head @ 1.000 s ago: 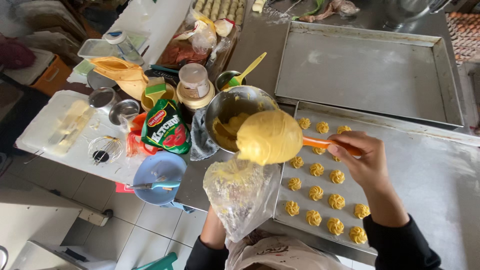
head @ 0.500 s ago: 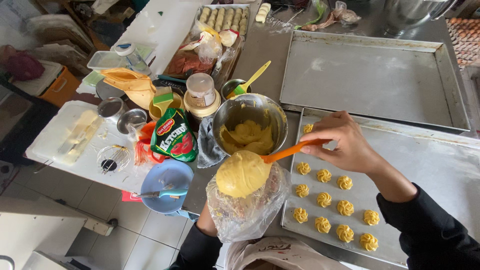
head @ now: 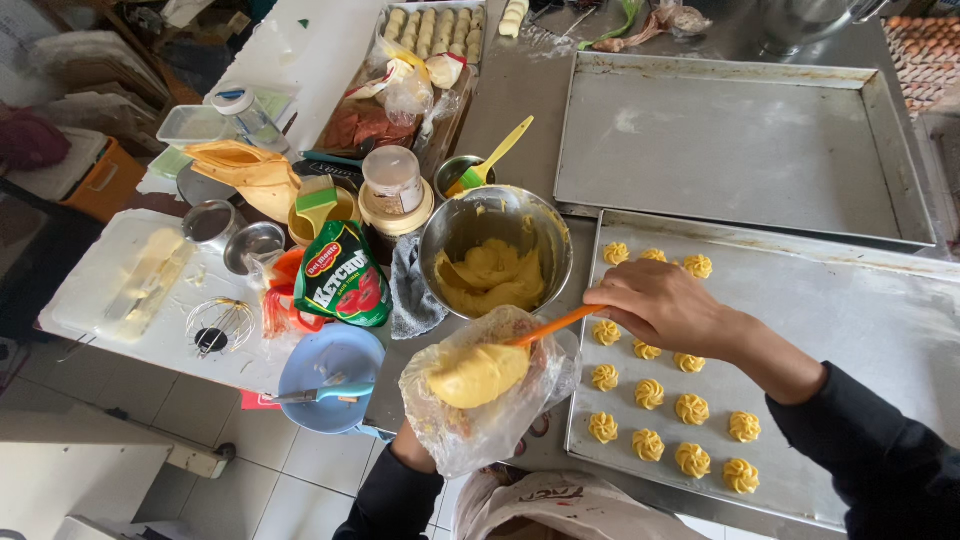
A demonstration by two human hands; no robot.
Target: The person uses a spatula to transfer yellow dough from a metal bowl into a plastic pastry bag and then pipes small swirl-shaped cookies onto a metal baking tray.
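Observation:
My right hand (head: 660, 305) grips the orange handle of a spatula (head: 550, 325) loaded with a lump of yellow dough (head: 478, 374). The lump sits inside the open mouth of a clear plastic piping bag (head: 480, 415). My left hand is under that bag, holding it up; only the wrist (head: 410, 450) shows. Just behind stands a steel mixing bowl (head: 545, 225) with more yellow dough. To the right lies a baking tray (head: 850, 330) with several piped yellow rosette cookies (head: 650, 392).
An empty metal tray (head: 740, 140) lies at the back. Left of the bowl are a ketchup pouch (head: 342, 275), a blue bowl with a utensil (head: 330, 375), a small jar (head: 393, 182), a whisk (head: 215, 325) and a white cutting board (head: 120, 290). Tiled floor lies below.
The spatula with its dough lump has swung from above the steel bowl down and toward me into the piping bag. My right hand followed it lower over the cookie tray.

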